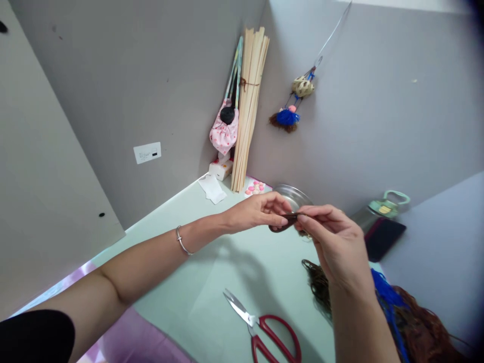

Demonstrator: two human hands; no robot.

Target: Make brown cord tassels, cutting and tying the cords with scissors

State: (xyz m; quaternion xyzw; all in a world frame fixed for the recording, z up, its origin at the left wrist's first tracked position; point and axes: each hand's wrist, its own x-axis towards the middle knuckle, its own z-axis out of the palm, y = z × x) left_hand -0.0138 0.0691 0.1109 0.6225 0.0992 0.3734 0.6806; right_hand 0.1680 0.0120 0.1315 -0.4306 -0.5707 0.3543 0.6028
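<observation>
Both my hands meet above the table, pinching a small dark brown loop of thread or cord (282, 227). My left hand (260, 212) closes on its left side between thumb and fingers. On its right end, the thumb and fingertips of my right hand (336, 239) are pressed together. A bit of tan material shows just under the right fingertips, too small to make out. Behind the hands stands a round metal bowl (293, 194), partly covered by them. Below lie red-handled scissors (257, 322), blades apart and pointing up and left.
Brown thread (317, 287) and blue thread (387, 290) lie by my right forearm. A phone (383, 239) and a green-lidded bottle (389, 204) are at the right. Wooden strips (249, 111) lean in the corner beside a pink pouch (225, 131). A tasselled ornament (302, 86) hangs on the wall.
</observation>
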